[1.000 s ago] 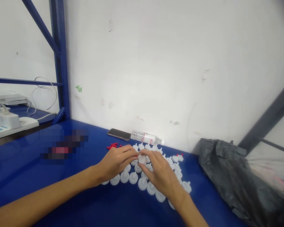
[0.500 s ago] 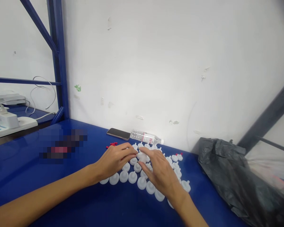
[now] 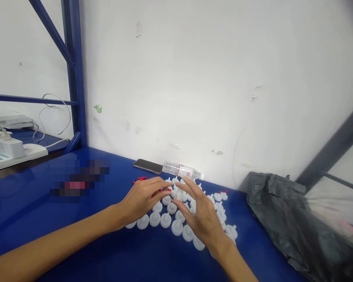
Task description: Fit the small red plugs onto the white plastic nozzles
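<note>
My left hand [image 3: 142, 197] is closed in a pinch, with a small red tip cap [image 3: 169, 190] at its fingertips and more red bits showing between its fingers. Facing it, my right hand [image 3: 201, 209] holds a white nozzle cap [image 3: 179, 194] between thumb and fingers, close to the red tip. Below and around both hands, several white nozzle caps [image 3: 166, 220] stand in rows on the blue table, spouts up. Two red tips [image 3: 225, 192] show by the white caps at the right end. My hands hide part of the rows.
A pile of red tip caps [image 3: 140, 179] lies behind my left hand. A phone [image 3: 148, 166] and a clear plastic bottle [image 3: 182, 170] lie along the wall. At right is a black plastic bag [image 3: 276, 211]; a power strip [image 3: 32, 152] is at far left.
The fingers of my right hand have spread a little around the white cap. Red tips now show in my left hand. The view has shifted slightly.
</note>
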A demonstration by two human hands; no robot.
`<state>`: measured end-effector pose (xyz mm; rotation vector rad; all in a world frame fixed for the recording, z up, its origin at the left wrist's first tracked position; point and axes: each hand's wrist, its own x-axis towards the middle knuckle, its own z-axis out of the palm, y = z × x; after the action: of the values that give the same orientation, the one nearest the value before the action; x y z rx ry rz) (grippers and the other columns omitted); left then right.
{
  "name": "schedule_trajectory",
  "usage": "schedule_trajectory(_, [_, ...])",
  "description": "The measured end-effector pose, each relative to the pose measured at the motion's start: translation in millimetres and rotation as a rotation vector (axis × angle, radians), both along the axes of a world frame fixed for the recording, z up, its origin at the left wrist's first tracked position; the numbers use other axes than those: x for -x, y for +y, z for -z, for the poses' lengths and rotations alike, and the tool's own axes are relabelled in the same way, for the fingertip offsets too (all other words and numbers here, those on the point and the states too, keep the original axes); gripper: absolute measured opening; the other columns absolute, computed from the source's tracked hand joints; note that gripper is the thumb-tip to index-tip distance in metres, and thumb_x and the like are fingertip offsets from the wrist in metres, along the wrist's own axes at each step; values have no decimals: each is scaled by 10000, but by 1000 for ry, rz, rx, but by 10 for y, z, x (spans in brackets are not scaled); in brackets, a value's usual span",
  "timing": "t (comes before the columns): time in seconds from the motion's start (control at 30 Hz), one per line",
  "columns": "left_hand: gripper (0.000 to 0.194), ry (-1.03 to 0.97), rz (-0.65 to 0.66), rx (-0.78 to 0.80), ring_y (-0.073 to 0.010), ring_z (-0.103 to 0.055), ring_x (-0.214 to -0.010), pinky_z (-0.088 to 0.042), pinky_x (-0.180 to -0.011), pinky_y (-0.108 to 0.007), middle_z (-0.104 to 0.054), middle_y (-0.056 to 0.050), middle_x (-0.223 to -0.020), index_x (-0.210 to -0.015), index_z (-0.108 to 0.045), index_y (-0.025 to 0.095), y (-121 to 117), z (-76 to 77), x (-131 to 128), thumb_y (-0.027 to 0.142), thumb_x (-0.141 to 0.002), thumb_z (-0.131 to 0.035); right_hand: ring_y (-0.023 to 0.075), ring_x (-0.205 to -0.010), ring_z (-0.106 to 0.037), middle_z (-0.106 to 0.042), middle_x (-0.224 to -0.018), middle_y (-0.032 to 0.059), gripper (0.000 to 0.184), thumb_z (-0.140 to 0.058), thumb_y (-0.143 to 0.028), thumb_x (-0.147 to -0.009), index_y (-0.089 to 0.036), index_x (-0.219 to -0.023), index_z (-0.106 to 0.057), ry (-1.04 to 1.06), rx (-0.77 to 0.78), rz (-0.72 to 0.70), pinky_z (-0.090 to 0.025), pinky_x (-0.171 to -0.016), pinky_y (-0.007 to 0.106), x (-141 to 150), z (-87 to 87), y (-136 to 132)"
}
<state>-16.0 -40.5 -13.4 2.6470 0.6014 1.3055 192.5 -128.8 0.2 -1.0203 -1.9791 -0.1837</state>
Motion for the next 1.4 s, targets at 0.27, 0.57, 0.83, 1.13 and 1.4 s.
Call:
schedule_trajectory(0.27, [265, 124, 51, -44, -145, -627, -739, -460, -655, -262, -703, -38, -894, -1035, -664, 181, 3, 14, 13, 284, -1072, -422, 228, -1180, -707, -715, -1281, 7, 725, -676, -236, -931, -453, -1518, -309, 85, 41, -75, -630, -1000, 432, 16, 9, -8])
schedule_trajectory(0.57, [275, 145, 70, -52, -146, -572, -662, -413, -584, -270, -651, -30, -814, -943, -630, 189, -28, -11, 26, 258, -1068, -395, 202, -1123, -732, -746, -1229, -41, 561, -697, -270, -917, -440, -1409, -487, 56, -3, -41, -631, -997, 389, 40, 22, -12])
schedule_trajectory(0.83, [245, 147, 11, -151, -160, -653, -818, -482, -708, -277, -712, -39, -908, -1061, -688, 191, 63, -91, 35, 281, -1059, -459, 252, -1084, -718, -723, -1203, 78, 411, -578, -214, -967, -278, -1373, -583, -199, -50, 102, -630, -946, 416, -60, -44, 94])
schedule_trajectory(1.13, [298, 340, -573, 82, -267, -637, -1059, -513, -815, -349, -749, -73, -1058, -1024, -725, 209, 671, -211, 465, 292, -1010, -440, 243, -979, -707, -715, -1050, 82, 232, -525, -384, -977, -212, -1009, -678, -62, -19, 533, -555, -904, 391, -1122, -173, 277])
schedule_trajectory(1.4, [260, 485, -618, 262, -284, -662, -1021, -501, -773, -341, -751, -85, -1025, -932, -744, 228, 830, -53, 526, 268, -922, -487, 296, -649, -664, -676, -632, 73, 265, -570, -458, -875, -255, -732, -663, -191, 162, 851, -478, -619, 395, -1935, 21, 260])
